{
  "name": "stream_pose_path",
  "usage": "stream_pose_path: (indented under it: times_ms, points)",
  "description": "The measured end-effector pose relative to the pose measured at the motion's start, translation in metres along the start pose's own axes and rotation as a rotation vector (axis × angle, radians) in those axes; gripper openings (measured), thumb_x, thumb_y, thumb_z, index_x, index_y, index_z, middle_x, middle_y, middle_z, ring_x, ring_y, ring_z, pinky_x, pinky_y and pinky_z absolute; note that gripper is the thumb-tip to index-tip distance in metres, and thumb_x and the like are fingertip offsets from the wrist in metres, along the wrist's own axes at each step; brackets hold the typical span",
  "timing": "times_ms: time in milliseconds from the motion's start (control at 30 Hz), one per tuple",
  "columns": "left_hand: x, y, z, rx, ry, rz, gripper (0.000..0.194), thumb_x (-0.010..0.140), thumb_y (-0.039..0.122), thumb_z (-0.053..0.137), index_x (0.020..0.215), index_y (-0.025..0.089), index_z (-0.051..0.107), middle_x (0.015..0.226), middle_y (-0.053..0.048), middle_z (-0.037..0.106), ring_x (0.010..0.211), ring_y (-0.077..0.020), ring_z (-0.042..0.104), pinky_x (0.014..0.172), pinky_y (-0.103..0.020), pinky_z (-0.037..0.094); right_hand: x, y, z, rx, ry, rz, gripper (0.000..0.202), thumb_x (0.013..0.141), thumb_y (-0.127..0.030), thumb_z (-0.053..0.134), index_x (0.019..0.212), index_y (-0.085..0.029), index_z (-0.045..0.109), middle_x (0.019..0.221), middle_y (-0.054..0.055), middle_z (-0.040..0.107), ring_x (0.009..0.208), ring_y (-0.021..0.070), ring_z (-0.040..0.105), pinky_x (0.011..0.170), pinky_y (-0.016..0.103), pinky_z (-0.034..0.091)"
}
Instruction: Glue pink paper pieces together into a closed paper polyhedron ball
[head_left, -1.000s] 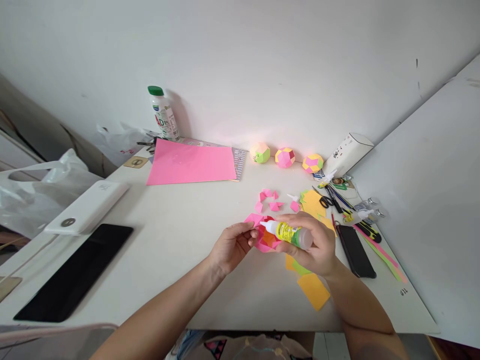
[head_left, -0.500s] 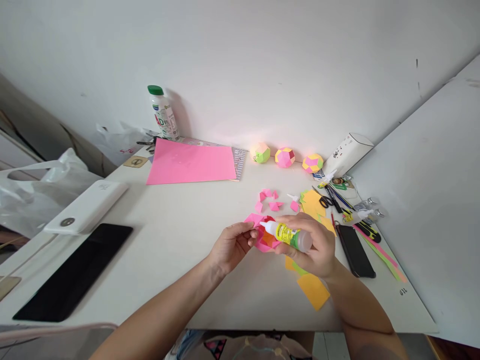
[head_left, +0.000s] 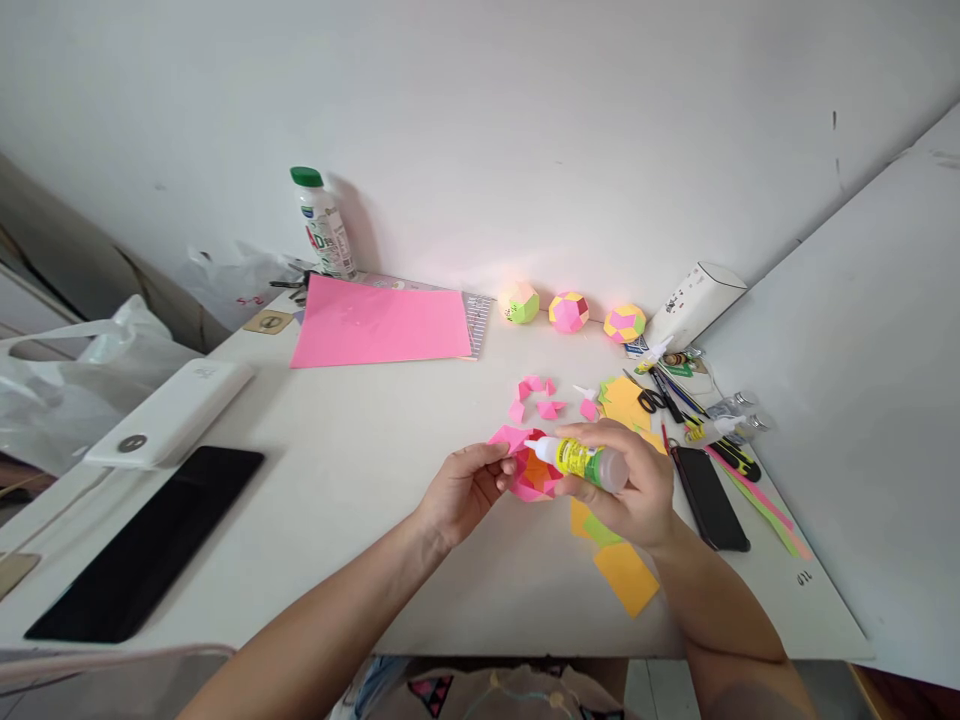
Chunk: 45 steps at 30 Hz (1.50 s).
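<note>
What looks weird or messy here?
I see no spill. The back wall has dark marks at upper right, odd on plain white, and one orange paper lies crooked near the front of the table.

Multicoloured faceted paper balls: 3 | yellow-labelled glue bottles: 3 | green-capped white plastic bottle: 1 | white rectangular power bank: 1
</note>
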<state>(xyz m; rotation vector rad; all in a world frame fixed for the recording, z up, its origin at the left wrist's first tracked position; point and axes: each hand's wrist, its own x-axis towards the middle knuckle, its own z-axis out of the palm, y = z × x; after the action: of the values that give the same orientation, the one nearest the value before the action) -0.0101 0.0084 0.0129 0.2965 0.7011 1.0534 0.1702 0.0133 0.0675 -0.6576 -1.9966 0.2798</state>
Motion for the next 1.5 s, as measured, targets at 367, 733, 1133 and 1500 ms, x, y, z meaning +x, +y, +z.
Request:
stream_pose_path:
  times_ms: [367,733,1133,1500]
  points:
    - [-0.0002,-0.0001,-0.0006,0.011,-0.01,-0.011,0.019,0.067,0.019,0.071,0.054,0.011,0.06,0.054,-0.001,0.058,0.048,-0.007,0.045,0.053,-0.022,0.04,0.0019,-0.0021,-0.0004,0.028,0.01,-0.017,0.04,0.072,-0.021,0.078,0.105,-0.019,0.058,0.096,0.012,0.073,0.085,0.0234,0.071,0.074,0.038,0.059]
    - [-0.0006,0.0011,0.0013,0.008,0.0,-0.011,0.017,0.066,0.018,0.071,0.054,0.011,0.061,0.054,-0.001,0.057,0.048,-0.0073,0.046,0.052,-0.021,0.04,0.0017,-0.0045,0.0006,-0.003,0.03,-0.062,0.039,0.072,-0.021,0.077,0.106,-0.019,0.057,0.094,0.013,0.073,0.084,0.0239,0.071,0.071,0.038,0.059]
    - [0.0,-0.0002,-0.0019,0.023,-0.047,-0.016,0.02,0.069,0.02,0.07,0.054,0.012,0.06,0.055,-0.001,0.057,0.048,-0.0072,0.045,0.054,-0.022,0.041,0.0026,-0.0019,-0.0012,-0.011,0.047,-0.078,0.038,0.073,-0.02,0.076,0.107,-0.018,0.058,0.092,0.013,0.073,0.083,0.0239,0.071,0.071,0.038,0.059]
    - [-0.0011,-0.001,-0.0001,0.025,-0.035,-0.046,0.018,0.069,0.02,0.071,0.056,0.012,0.06,0.055,-0.001,0.056,0.05,-0.0075,0.046,0.052,-0.021,0.04,0.0035,-0.007,-0.0012,-0.016,0.054,-0.087,0.038,0.077,-0.026,0.073,0.111,-0.019,0.057,0.091,0.012,0.073,0.08,0.0239,0.071,0.066,0.037,0.059]
